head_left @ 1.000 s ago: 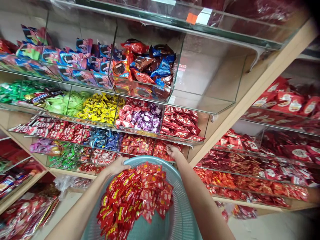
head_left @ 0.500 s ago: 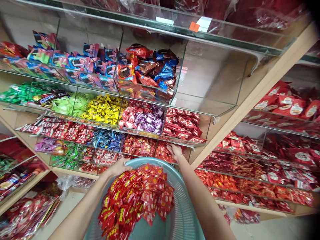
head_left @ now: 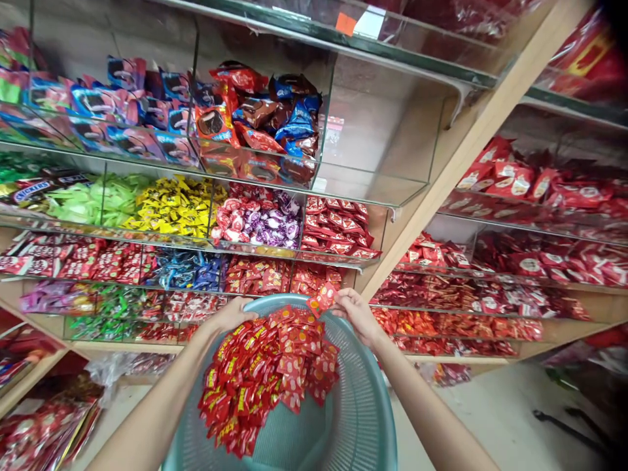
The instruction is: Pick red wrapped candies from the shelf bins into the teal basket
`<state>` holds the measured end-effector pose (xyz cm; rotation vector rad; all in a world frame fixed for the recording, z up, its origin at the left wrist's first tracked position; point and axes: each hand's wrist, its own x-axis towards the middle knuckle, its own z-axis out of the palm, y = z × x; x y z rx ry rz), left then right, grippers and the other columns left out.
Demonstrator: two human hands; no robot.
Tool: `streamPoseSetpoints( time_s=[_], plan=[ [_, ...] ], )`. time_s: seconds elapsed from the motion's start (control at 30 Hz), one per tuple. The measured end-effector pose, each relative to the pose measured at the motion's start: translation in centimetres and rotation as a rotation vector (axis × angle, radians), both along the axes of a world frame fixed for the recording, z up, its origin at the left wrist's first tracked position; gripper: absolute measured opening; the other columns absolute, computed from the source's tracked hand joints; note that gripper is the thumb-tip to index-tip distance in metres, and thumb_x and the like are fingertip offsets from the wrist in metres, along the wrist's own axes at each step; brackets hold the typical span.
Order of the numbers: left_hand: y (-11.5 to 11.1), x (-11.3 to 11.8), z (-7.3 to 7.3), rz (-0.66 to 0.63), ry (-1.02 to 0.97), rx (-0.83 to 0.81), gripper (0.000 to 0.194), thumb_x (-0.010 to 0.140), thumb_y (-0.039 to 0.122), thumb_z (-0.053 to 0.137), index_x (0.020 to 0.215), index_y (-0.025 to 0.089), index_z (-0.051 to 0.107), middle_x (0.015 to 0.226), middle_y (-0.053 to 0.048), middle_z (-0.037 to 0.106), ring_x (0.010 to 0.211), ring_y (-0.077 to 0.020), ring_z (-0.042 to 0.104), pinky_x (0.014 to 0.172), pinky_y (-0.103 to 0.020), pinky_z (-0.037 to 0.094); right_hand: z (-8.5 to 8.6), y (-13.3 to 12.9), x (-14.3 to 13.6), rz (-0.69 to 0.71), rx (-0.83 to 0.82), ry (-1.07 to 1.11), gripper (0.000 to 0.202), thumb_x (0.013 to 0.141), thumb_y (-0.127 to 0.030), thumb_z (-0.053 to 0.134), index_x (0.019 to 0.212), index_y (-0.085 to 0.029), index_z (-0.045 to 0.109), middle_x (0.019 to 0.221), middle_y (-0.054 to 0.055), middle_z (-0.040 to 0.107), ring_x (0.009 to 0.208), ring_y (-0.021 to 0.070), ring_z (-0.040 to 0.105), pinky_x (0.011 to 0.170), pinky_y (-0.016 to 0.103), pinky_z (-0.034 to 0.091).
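Observation:
A teal plastic basket (head_left: 360, 418) fills the bottom centre, heaped with red and yellow candy packets (head_left: 265, 376). My left hand (head_left: 228, 317) grips the basket's far rim on the left. Over the far rim on the right, my right hand (head_left: 356, 314) pinches a small red packet (head_left: 324, 297) between its fingertips. Just beyond it lies a glass shelf compartment of matching red packets (head_left: 314, 278).
Slanted glass shelves (head_left: 275, 252) hold bins of sweets: blue and red biscuit packs (head_left: 255, 124), yellow (head_left: 171, 206), green, purple (head_left: 267, 222), red. A wooden upright (head_left: 471, 144) divides them from more red packets (head_left: 515, 268) on the right. Bagged stock sits on the floor at lower left.
My right hand has drawn back from the red-packet compartment to above the basket rim, now holding a small red packet. The view has shifted rightward. My left hand stays on the rim.

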<state>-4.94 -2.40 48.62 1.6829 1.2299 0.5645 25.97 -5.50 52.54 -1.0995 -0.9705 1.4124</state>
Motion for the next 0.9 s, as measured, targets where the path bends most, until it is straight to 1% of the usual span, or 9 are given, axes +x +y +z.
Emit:
streamPoseSetpoints(
  time_s=[0.13,0.23,0.37,0.47,0.53,0.6,0.7,0.83,0.9],
  plan=[
    [0.3,0.4,0.0,-0.035,-0.013,0.017,0.029,0.062,0.035,0.057,0.079,0.013,0.061,0.065,0.002,0.055,0.060,-0.0119,0.046,0.058,-0.020,0.034,0.9,-1.5,-0.3,0.008,0.045,-0.044,0.019,0.066,-0.030,0.065,0.075,-0.018,0.053,0.062,-0.005,0.056,0.058,0.0061,0.055,0.055,0.016,0.046],
    [0.3,0.6,0.2,-0.029,-0.020,0.019,0.029,0.061,0.035,0.057,0.078,0.012,0.061,0.064,0.003,0.055,0.058,-0.0114,0.045,0.058,-0.021,0.034,1.7,-2.4,-0.5,0.027,0.024,0.067,0.017,0.069,-0.030,0.063,0.076,-0.019,0.053,0.069,-0.004,0.057,0.062,0.0071,0.055,0.058,0.018,0.048],
    [0.1,0.7,0.6,-0.015,-0.010,-0.003,0.032,0.060,0.035,0.058,0.081,0.011,0.060,0.064,0.003,0.054,0.059,-0.0114,0.044,0.057,-0.021,0.034,2.4,-3.4,-0.3,0.064,-0.173,0.271,0.016,0.071,-0.027,0.061,0.079,-0.020,0.050,0.068,-0.004,0.058,0.062,0.0105,0.058,0.053,0.021,0.048],
    [0.1,0.6,0.6,-0.018,-0.018,0.000,0.032,0.060,0.035,0.057,0.080,0.011,0.061,0.063,0.003,0.053,0.058,-0.0112,0.044,0.058,-0.021,0.034,2.2,-4.0,0.1,0.109,-0.316,0.257,0.016,0.074,-0.032,0.057,0.081,-0.019,0.051,0.067,-0.003,0.059,0.057,0.0085,0.057,0.047,0.017,0.044],
    [0.2,0.4,0.4,-0.018,-0.018,0.008,0.030,0.061,0.035,0.057,0.079,0.011,0.061,0.061,0.003,0.052,0.057,-0.0107,0.042,0.057,-0.021,0.033,1.9,-4.6,0.4,0.161,-0.351,0.174,0.021,0.073,-0.036,0.058,0.085,-0.020,0.052,0.070,-0.003,0.059,0.054,0.0069,0.055,0.045,0.016,0.041],
    [0.4,0.2,0.0,-0.021,-0.015,0.011,0.029,0.061,0.034,0.058,0.078,0.011,0.061,0.061,0.003,0.052,0.056,-0.0103,0.042,0.057,-0.021,0.032,1.4,-5.3,0.5,0.196,-0.310,0.016,0.031,0.066,-0.033,0.065,0.092,-0.022,0.052,0.073,-0.005,0.059,0.053,0.0063,0.053,0.044,0.015,0.039],
    [0.6,0.1,-0.4,-0.036,-0.017,0.010,0.028,0.061,0.034,0.058,0.079,0.012,0.060,0.061,0.004,0.051,0.056,-0.0099,0.041,0.055,-0.020,0.031,0.8,-6.6,0.7,0.284,-0.113,-0.328,0.050,0.060,-0.026,0.068,0.106,-0.022,0.049,0.081,-0.003,0.060,0.063,0.0101,0.055,0.054,0.020,0.042],
    [0.6,0.2,-0.5,-0.041,-0.013,0.010,0.027,0.061,0.033,0.058,0.079,0.012,0.060,0.061,0.004,0.049,0.056,-0.0095,0.040,0.055,-0.020,0.030,0.6,-8.4,0.9,0.467,0.259,-1.046,0.066,0.065,-0.027,0.061,0.125,-0.023,0.036,0.094,0.004,0.060,0.084,0.0203,0.053,0.073,0.032,0.040],
    [0.6,0.3,-0.4,-0.047,-0.012,0.003,0.027,0.061,0.032,0.058,0.078,0.012,0.059,0.061,0.004,0.049,0.056,-0.0094,0.040,0.055,-0.020,0.031,0.8,-9.2,0.8,0.534,0.425,-1.401,0.069,0.066,-0.027,0.062,0.128,-0.020,0.032,0.097,0.008,0.059,0.092,0.0239,0.049,0.078,0.036,0.036]
  ],
)
